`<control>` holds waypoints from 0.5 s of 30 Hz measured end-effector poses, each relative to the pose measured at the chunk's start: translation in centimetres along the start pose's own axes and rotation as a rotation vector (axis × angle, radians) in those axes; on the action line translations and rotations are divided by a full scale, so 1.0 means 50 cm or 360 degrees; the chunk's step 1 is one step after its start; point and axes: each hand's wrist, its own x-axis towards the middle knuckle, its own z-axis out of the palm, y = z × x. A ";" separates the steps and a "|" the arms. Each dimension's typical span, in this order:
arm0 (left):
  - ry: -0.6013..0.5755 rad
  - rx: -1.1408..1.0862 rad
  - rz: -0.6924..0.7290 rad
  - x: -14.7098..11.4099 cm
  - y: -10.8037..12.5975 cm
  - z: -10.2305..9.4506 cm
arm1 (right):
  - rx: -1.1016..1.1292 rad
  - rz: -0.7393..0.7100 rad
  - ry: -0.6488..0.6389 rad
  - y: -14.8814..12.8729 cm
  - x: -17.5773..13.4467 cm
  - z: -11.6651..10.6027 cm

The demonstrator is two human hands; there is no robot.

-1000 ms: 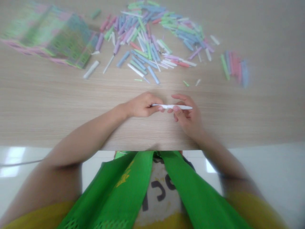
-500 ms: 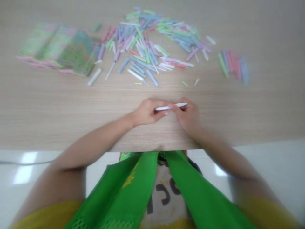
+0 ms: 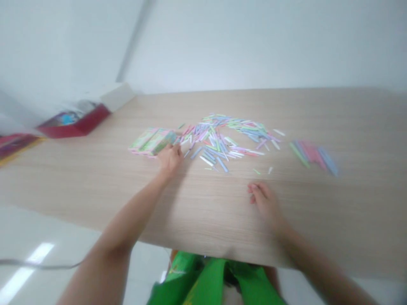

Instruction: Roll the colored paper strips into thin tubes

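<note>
Across our table (image 3: 206, 224), our left hand (image 3: 171, 159) had moved to the boxes (image 3: 149, 142) beside the scattered sticks (image 3: 219, 145); blur hid whether it or our curled right hand (image 3: 266, 198) gripped anything.

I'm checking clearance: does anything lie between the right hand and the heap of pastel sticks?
Yes: a thin green piece and a small white piece lie on the table between the right hand and the heap of pastel sticks. Nothing taller shows there.
</note>
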 end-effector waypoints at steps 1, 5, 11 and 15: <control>-0.0022 0.0075 -0.0021 0.015 -0.017 0.009 | -0.0055 0.0000 -0.0005 -0.001 0.001 -0.002; -0.0200 0.0231 -0.0103 0.032 -0.036 0.043 | -0.0105 0.0051 -0.0004 -0.001 0.004 -0.006; -0.0309 0.0285 -0.0198 0.033 -0.016 0.042 | -0.0042 0.0122 0.0000 0.011 0.014 -0.012; -0.0263 0.0273 -0.0200 0.039 0.023 0.013 | -0.0126 0.0099 -0.0026 0.019 0.019 -0.013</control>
